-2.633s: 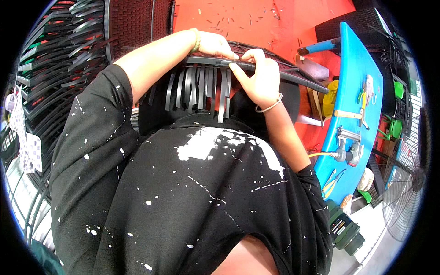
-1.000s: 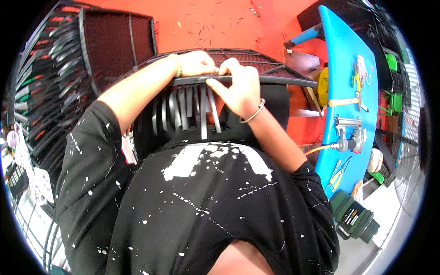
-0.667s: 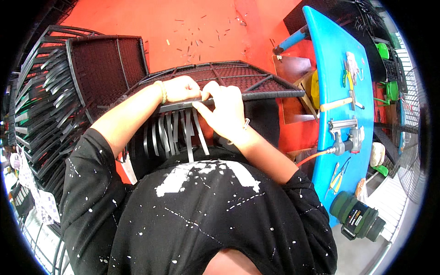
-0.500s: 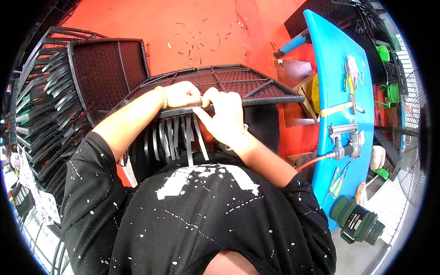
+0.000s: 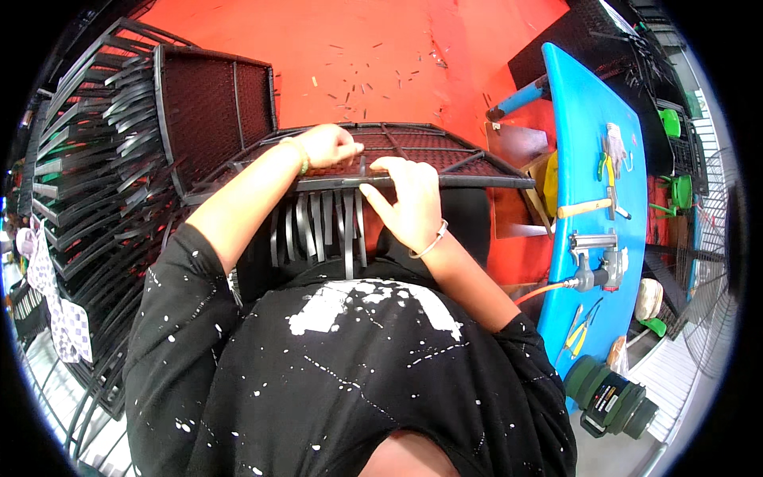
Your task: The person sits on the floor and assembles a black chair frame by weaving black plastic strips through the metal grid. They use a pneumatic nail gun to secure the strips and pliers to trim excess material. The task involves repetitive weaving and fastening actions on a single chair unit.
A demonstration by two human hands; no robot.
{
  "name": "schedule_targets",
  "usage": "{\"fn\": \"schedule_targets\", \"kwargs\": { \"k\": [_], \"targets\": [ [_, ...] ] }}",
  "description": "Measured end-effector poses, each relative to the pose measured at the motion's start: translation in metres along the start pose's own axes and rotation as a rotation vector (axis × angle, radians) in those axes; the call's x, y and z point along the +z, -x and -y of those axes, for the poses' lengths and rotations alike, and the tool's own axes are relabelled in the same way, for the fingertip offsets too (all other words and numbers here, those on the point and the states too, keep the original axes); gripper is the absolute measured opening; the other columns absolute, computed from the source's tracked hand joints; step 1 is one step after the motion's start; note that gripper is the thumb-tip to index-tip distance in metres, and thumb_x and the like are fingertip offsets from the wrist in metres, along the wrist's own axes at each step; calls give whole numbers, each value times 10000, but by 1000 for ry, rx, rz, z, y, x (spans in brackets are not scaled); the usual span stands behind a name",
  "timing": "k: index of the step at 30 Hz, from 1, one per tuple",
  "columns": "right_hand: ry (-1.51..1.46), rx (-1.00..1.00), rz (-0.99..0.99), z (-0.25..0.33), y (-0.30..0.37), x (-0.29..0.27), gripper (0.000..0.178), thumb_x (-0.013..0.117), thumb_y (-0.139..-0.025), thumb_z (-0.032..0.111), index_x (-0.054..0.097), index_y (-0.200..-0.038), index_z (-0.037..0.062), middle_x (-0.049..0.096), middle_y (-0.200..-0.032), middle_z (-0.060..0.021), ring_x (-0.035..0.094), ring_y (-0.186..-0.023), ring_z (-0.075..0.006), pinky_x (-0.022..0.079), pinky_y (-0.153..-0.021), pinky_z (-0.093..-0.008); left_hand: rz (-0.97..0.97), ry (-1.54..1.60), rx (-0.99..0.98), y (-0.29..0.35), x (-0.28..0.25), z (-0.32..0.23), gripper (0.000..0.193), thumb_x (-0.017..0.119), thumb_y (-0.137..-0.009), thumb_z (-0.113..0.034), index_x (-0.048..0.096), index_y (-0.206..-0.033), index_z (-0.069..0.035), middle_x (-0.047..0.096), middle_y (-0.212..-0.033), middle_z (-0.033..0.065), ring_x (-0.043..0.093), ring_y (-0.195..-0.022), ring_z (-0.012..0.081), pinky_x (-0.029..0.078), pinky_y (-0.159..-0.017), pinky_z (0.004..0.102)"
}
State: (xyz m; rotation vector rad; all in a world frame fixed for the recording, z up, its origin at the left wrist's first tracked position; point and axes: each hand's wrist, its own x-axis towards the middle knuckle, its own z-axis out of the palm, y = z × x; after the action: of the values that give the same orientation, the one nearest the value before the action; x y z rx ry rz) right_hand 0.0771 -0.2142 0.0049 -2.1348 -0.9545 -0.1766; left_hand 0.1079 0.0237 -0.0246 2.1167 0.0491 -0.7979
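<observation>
Head view, woven panel (image 5: 417, 143) before the torso (image 5: 350, 350), left hand (image 5: 324, 147) curled over it, grip unclear, right hand (image 5: 411, 199) clamped on its near bar (image 5: 477, 182), black strips (image 5: 348, 238) hanging below, blue worktop (image 5: 579, 127) at right

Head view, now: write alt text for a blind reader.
A person's right grip holds the edge of a dark wicker panel, the left grip over it; black strips hang below. At right, a hammer lies on a blue table.
</observation>
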Motion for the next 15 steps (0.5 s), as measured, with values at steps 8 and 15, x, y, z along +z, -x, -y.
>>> {"fn": "schedule_targets", "kwargs": {
  "k": [8,15],
  "targets": [
    [28,-126,-110,-3,45,-20,273,783,-744,95,682,-997,90,641,-1112,-85,602,-1106,-314,436,-969,-451,-678,-462,376,107,42,2,289,690,-927,-316,706,-933,-27,679,-873,138,662,-845,338,527,-775,419],
    [92,-158,-113,6,45,-16,269,778,-739,117,687,-991,90,633,-1117,-88,598,-1095,-298,431,-958,-436,-890,-671,491,106,60,6,295,751,-861,-330,668,-911,-51,660,-850,87,655,-808,291,519,-726,388]
  ]
}}
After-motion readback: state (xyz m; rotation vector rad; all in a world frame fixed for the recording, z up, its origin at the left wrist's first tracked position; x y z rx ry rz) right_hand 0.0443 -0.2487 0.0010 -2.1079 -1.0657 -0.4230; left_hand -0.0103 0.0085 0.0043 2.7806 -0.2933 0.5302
